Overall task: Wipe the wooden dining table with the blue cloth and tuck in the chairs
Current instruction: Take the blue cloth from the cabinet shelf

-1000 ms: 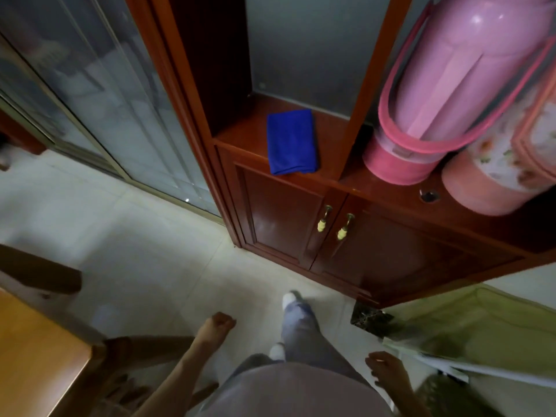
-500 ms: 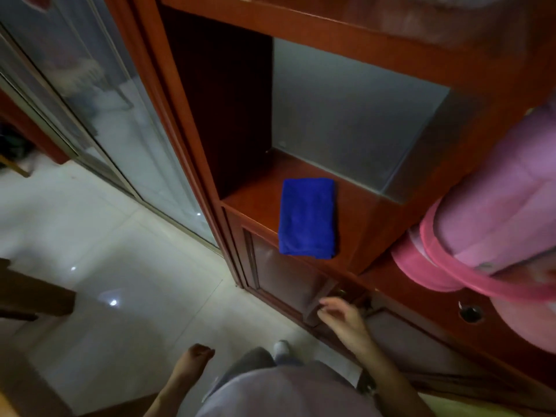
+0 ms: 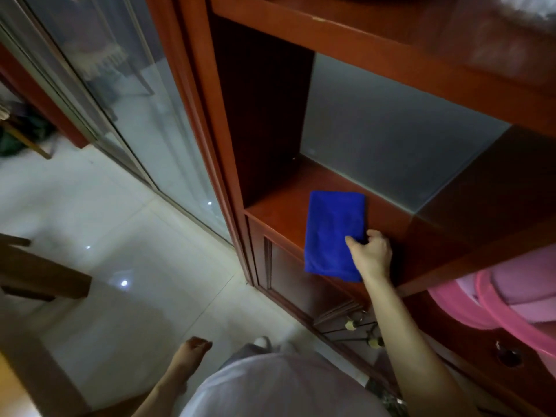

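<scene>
Cloth [image 3: 331,233] folded, flat on cabinet shelf [image 3: 279,212]. Long axis runs front to back; near end overhangs shelf's front edge. Right hand [image 3: 371,255] grips cloth's right edge, thumb on top. Left hand [image 3: 192,352] hangs low, loosely curled, holding nothing.

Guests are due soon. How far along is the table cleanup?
Done: nothing visible so far. In hand: the right hand grips the right edge of the cloth, which lies folded on the cabinet shelf, not yet lifted. The left hand hangs loose, holding nothing. Left: carrying the cloth to the table, whose corner shows at lower left, wiping it, and tucking in the chairs.
</scene>
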